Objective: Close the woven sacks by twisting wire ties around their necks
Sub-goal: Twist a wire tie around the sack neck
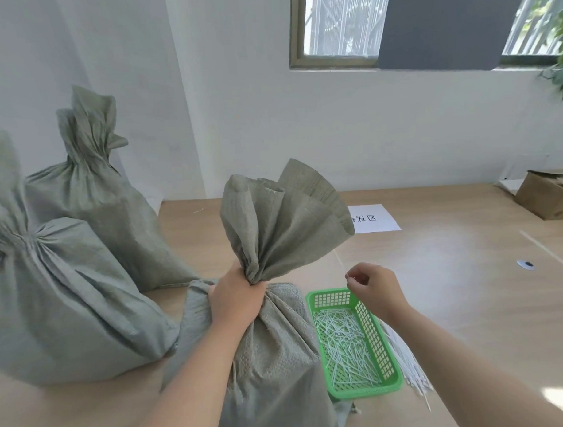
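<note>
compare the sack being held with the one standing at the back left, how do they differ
The near sack has its neck gripped by the left hand, its top fanning open; the back sack stands free, untouched, its neck cinched narrow. The near one sits beside the green basket; the back one is near the wall. Both are grey-green woven sacks.

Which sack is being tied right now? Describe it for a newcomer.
On the wooden table, find the green basket of wire ties. The sack touching its left side is it: unlike the two tied sacks, the left hand grips its neck.
</note>
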### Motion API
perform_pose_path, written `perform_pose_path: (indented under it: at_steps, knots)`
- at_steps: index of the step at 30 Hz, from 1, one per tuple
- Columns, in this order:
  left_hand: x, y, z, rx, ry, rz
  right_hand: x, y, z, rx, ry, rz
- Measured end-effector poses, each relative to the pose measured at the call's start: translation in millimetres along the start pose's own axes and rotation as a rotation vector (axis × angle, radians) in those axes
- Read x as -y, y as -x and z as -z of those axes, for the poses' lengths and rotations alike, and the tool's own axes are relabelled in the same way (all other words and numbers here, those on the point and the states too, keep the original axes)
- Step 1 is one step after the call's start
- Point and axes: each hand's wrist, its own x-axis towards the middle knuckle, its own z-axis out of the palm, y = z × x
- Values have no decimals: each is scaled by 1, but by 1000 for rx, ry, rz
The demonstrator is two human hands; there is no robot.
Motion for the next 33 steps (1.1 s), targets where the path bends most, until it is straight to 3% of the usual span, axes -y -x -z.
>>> perform_pose_path:
  at_steps: [4,9,22,33]
  knots:
    - [1,-2,1,11,65,-3,32,-1,-2,39,-157,-27]
    - [2,-3,5,29,180,48,66,-3,0,229,-437,-113]
    - [4,-2,9,45,419,122,116,4,-17,299,-525,-145]
    - [20,-12,0,90,521,133,178,36,-64,208,-558,-200]
